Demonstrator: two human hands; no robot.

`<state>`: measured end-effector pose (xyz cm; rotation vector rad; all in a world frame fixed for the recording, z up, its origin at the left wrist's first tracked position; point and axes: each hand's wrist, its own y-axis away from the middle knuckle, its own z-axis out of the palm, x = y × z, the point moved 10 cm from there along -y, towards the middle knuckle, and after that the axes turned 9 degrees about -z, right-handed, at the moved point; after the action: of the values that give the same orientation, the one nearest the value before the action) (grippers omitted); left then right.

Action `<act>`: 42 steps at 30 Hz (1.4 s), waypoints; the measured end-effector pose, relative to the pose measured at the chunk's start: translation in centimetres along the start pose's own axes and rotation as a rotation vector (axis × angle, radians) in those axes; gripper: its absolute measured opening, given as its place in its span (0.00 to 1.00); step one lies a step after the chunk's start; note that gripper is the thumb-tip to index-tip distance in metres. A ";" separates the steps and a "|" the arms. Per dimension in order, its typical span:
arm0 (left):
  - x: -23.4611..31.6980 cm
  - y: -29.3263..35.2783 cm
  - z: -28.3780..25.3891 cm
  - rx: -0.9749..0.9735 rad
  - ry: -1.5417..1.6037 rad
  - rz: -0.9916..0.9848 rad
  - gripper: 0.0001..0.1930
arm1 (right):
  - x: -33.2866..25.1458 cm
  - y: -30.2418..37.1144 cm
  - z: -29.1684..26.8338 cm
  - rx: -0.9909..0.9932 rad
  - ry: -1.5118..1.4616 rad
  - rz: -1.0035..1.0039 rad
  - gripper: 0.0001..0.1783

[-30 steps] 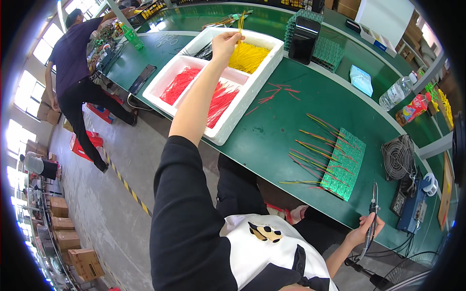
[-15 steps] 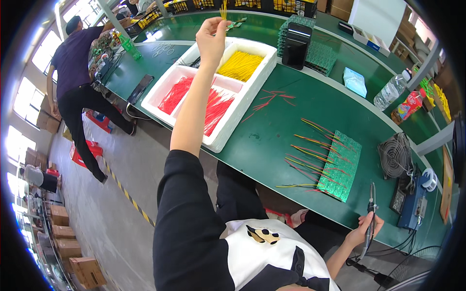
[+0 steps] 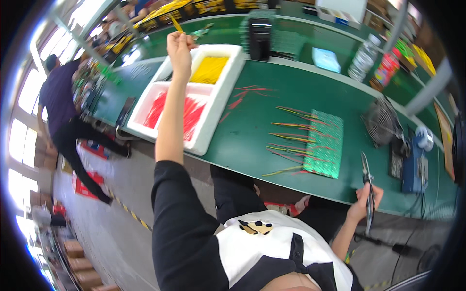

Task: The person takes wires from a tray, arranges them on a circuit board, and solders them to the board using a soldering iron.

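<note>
My left hand [image 3: 179, 46] is raised high over the white foam tray [image 3: 219, 104], pinching a thin yellow wire [image 3: 175, 23] that sticks up from the fingers. The tray holds yellow wires [image 3: 209, 69] in the far compartment and red wires [image 3: 193, 114] in the near ones. My right hand [image 3: 363, 201] hangs low by the table's near edge, closed on a slim soldering iron [image 3: 367, 184] with its cable trailing down. On the green table lies a green circuit board [image 3: 325, 142] with red and yellow wires [image 3: 291, 138] fanned out to its left.
A small fan [image 3: 382, 121], a blue box device [image 3: 413, 167], a water bottle [image 3: 363, 57] and a black bin [image 3: 260, 31] stand on the green table [image 3: 252, 140]. Another person in dark clothes [image 3: 63, 109] bends over at the left aisle. Cardboard boxes [image 3: 77, 257] sit on the floor.
My left hand has lifted from the yellow wires in the tray up into the air, carrying a yellow wire. The right hand has stayed low with the iron.
</note>
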<state>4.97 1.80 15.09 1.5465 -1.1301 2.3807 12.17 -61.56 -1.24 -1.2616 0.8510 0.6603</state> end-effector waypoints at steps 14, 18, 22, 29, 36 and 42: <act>-13.9 22.2 27.5 -1.125 -0.763 -0.388 0.14 | 0.8 0.1 -0.9 0.165 -0.209 0.063 0.13; -11.7 23.2 26.6 -1.072 -0.699 -0.419 0.12 | 0.6 -0.4 0.0 0.093 -0.186 0.108 0.14; -11.6 25.1 25.5 -1.093 -0.749 -0.519 0.12 | 0.5 -0.5 0.2 0.084 -0.170 0.134 0.10; -9.2 23.1 22.9 -0.769 -0.230 -0.466 0.08 | 0.9 -1.0 1.0 0.042 -0.198 0.182 0.11; -8.2 24.4 19.8 -0.755 -0.089 -0.728 0.05 | 1.1 -2.0 2.9 0.026 -0.291 0.222 0.10; -8.0 26.1 19.5 -0.803 -0.379 -0.449 0.06 | 0.9 -1.9 5.0 -0.012 -0.211 0.165 0.11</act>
<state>12.10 -26.69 -1.08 1.6943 -1.3674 1.1508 15.11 -57.05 -0.57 -1.1170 0.7818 0.9150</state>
